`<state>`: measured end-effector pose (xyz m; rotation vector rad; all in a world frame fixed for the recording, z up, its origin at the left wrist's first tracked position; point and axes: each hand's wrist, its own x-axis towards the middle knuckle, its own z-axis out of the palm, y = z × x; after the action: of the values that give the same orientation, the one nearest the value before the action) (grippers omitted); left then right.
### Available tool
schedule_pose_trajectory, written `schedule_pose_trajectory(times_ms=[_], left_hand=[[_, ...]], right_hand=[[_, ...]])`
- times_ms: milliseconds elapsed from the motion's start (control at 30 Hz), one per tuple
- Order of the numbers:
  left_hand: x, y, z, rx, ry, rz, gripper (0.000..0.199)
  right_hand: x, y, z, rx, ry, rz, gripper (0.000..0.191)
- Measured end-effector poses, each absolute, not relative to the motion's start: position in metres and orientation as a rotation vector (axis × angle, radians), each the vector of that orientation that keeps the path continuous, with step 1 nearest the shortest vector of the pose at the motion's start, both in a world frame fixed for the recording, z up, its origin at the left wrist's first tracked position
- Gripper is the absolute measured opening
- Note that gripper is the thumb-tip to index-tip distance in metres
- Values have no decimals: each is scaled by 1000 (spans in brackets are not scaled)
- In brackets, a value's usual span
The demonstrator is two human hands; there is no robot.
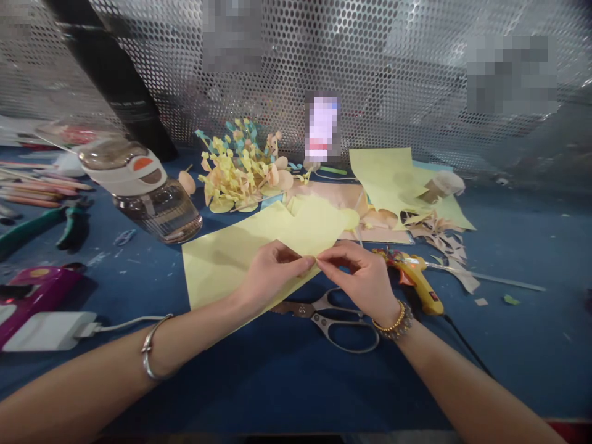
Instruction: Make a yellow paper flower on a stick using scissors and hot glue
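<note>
Paper sheet (222, 259), yellow, lies on the blue table (231, 394) beside scissors (303, 310). At its edge I see left hand (274, 274) and right hand (365, 280) pinched, fingertips (304, 265) meeting; I cannot tell on what.

So I'm watching this from my end through the head cam, and here's what my person is wearing. Both forearms are bare as far as I can see, and both hands are bare too. Left wrist has a thin silver bangle (147, 349), shiny metal, roundish, kinda loose fitting, with a little thicker knot-like bit on the band. Right wrist gets two bracelets, sitting snug side by side. The one closer to the hand is a gold bracelet (394, 323) made of small round beads. Right next to it is a chunkier grey-brown bracelet (406, 322), also beaded, a bit glossy. Too blurry for me to make out any finer detail.
</note>
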<state>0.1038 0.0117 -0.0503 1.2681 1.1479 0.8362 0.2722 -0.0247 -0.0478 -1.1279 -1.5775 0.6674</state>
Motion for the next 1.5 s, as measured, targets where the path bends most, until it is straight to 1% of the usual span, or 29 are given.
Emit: schedule_pose_trajectory(times_ms=[367,533,767,967,1067,1267,1500], left_hand=[[106,8,-49,1128,1084,835,29],[106,7,-49,1145,1067,849,27],[107,7,-45,1140,974,876,13],[107,5,-42,1133,1001,874,14],[108,4,-40,1148,1087,890,16],[109,2,-37,1171,1186,898,22],[108,2,-39,1240,1222,871,27]], right_hand=[[275,-26,-46,-1086,-1787,341,13],[277,-25,-46,-1059,-1820,326,14],[276,-27,-42,-1133,-1790,345,11],[273,-27,-41,-1165,-1753,409,10],[273,-28,-41,-1166,-1725,461,10],[272,-28,-45,-1160,-1543,697,6],[270,-27,-44,-1182,-1369,888,6]])
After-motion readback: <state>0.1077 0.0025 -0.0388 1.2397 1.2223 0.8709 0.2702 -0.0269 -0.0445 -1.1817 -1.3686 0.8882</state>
